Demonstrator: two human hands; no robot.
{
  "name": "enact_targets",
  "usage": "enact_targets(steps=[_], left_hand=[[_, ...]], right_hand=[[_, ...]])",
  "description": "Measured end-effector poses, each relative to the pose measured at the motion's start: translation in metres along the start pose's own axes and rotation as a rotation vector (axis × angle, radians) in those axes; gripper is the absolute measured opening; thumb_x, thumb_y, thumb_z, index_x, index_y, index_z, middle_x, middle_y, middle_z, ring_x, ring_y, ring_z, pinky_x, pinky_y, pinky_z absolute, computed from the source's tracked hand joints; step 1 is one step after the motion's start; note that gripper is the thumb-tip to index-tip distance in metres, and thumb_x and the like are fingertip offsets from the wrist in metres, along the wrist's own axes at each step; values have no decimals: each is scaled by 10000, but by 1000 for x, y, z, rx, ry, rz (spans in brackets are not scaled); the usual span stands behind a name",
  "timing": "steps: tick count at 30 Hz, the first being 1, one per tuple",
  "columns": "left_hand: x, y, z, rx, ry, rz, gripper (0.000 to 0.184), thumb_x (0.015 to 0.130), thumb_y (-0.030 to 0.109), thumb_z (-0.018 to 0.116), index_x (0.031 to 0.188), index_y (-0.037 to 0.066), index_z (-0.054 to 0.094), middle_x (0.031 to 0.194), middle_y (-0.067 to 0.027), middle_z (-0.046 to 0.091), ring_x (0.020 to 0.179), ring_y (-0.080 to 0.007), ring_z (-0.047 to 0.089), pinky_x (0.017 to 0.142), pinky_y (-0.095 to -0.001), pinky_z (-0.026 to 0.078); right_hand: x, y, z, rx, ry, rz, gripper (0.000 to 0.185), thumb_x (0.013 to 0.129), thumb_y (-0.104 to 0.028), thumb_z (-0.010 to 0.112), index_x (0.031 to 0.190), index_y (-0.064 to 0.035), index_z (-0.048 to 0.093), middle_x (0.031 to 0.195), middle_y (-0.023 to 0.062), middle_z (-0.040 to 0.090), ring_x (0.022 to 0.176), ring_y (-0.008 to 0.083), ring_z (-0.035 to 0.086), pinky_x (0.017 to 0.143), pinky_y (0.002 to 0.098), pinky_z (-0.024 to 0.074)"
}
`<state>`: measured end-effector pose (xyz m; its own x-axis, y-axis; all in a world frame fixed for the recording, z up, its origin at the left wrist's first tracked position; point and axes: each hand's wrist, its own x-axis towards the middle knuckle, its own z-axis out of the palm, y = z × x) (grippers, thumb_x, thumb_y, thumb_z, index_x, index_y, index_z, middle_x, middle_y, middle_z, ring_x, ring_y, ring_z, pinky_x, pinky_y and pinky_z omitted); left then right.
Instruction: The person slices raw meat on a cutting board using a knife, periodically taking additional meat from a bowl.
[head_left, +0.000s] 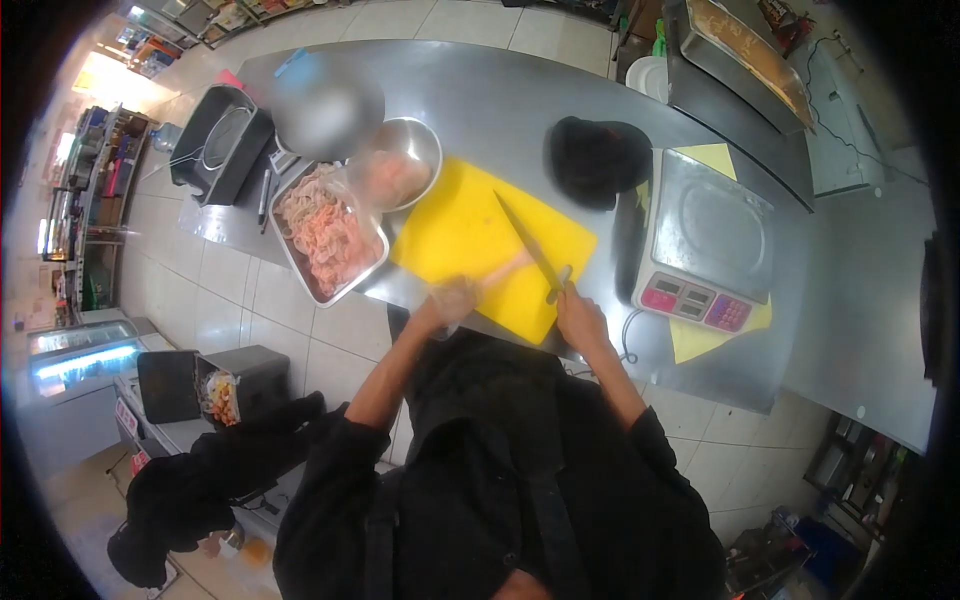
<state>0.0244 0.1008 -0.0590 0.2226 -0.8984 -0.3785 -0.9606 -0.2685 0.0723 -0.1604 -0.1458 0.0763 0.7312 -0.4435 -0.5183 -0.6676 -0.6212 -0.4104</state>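
My right hand (pixel 580 318) is closed around the handle of a long knife (pixel 525 238), whose blade points away from me over a yellow cutting board (pixel 447 215). Under a clear plastic glove, my left hand (pixel 455 298) grips the near end of a pale pink strip of raw meat (pixel 507 268). The strip lies slantwise on the board and its far end reaches the blade. Left of the board, a metal tray (pixel 322 297) holds a heap of raw meat pieces (pixel 335 235). A steel bowl (pixel 428 142) with more pink meat touches the board's far left corner.
A digital scale (pixel 712 225) stands to the right, with a black cap (pixel 598 160) beside it. At the back left are a dark bin (pixel 250 140) with a strainer and a blurred round shape (pixel 330 112). A person in black (pixel 190 490) works at the lower left.
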Motion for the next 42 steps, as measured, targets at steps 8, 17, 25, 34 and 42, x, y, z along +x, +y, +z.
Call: enact_targets(steps=[8,17,25,34,42], left_hand=[[-47,-37,-80,-33,22,-251,224,949,253,572,983,67,693,938,-113,707,914,-335,675,790,-442,535],[43,36,-70,-388,527,-357,161,897,260,668,918,116,738,922,-149,710,846,-353,670,727,-483,520],[44,55,-67,-358,756,-435,74,862,198,704,878,131,732,802,-123,667,750,-346,646,651,-478,503],[40,49,-60,-227,678,-344,156,866,194,681,1008,217,741,873,-49,665,821,-284,649,662,-442,505],[7,35,-81,-89,731,-119,321,886,172,596,1162,297,703,1054,2,653,964,-212,616,790,-382,480]], right_hand=[[-8,-9,3,31,31,26,411,1058,-309,424,1352,-35,509,1000,313,694,967,518,662,910,594,493],[-25,-27,16,98,30,-84,302,1054,-267,440,1199,-17,531,902,310,678,884,523,654,825,608,497],[-50,-5,26,66,-64,-29,313,1038,-228,470,1213,26,527,814,320,660,800,536,637,752,610,499],[21,-37,45,57,67,-165,224,1024,-215,476,1087,0,495,805,323,672,806,533,667,748,622,520],[20,-33,24,43,72,-141,284,1044,-259,446,1131,3,510,825,319,679,842,524,671,777,599,528]])
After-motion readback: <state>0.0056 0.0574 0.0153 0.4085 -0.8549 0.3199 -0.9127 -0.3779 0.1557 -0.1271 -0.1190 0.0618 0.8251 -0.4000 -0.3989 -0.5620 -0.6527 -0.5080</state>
